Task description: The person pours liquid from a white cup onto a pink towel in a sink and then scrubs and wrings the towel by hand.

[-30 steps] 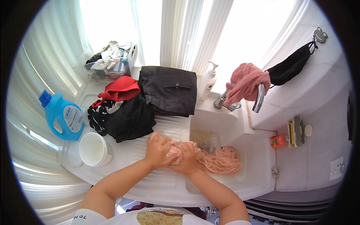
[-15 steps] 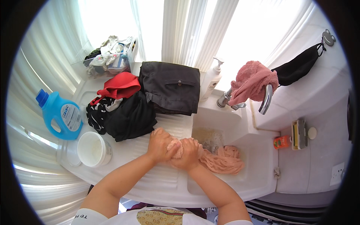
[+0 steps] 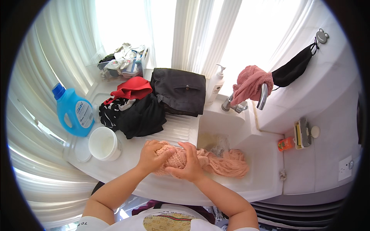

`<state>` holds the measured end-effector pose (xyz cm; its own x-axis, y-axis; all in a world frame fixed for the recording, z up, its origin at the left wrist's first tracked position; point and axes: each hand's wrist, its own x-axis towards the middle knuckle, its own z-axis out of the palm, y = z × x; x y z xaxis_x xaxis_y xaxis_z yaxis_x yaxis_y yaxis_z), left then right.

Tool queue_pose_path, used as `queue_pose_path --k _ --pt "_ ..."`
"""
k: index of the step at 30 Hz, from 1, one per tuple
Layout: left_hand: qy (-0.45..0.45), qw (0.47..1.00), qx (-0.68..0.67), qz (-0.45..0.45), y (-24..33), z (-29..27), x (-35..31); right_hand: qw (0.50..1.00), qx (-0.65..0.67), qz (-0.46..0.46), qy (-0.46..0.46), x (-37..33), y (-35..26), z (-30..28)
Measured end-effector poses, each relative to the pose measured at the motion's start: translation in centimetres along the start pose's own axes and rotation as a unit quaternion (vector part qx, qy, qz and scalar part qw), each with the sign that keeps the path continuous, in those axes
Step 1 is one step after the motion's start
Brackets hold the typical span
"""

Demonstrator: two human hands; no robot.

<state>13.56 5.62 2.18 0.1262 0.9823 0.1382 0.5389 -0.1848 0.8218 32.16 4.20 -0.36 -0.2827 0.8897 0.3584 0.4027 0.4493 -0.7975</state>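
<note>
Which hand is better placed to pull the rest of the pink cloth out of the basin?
Probably the right hand. It grips the pink cloth on the side nearer the basin, where the loose end lies. The left hand holds the other end over the ribbed board.

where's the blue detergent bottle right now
In the head view the blue detergent bottle stands upright at the far left of the white counter, against the curtain, just behind the white tub and left of the pile of dark clothes.
</note>
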Motion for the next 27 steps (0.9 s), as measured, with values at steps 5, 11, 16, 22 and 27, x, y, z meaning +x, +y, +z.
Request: queue_pose_path --k 5,11,16,22,27 --pt "0.019 0.975 0.155 0.157 -4.2 -0.6 -4.6 0.95 -0.225 -0.182 -0.116 -2.9 1.4 1.1" --pt "0.035 0.952 0.249 0.177 -4.7 1.5 -3.6 0.963 -0.222 -0.152 -0.017 -1.6 2.9 3.9" --pt "0.047 0.943 0.253 0.213 -5.5 2.1 -1.4 0.965 -0.194 -0.175 0.011 0.3 4.0 3.7" --pt "0.068 0.946 0.222 0.225 -5.8 2.4 0.8 0.969 -0.181 -0.165 0.018 1.9 4.1 3.7" --pt "0.05 0.957 0.188 0.215 -6.2 2.7 1.5 0.978 -0.156 -0.141 0.004 2.1 3.9 3.5"
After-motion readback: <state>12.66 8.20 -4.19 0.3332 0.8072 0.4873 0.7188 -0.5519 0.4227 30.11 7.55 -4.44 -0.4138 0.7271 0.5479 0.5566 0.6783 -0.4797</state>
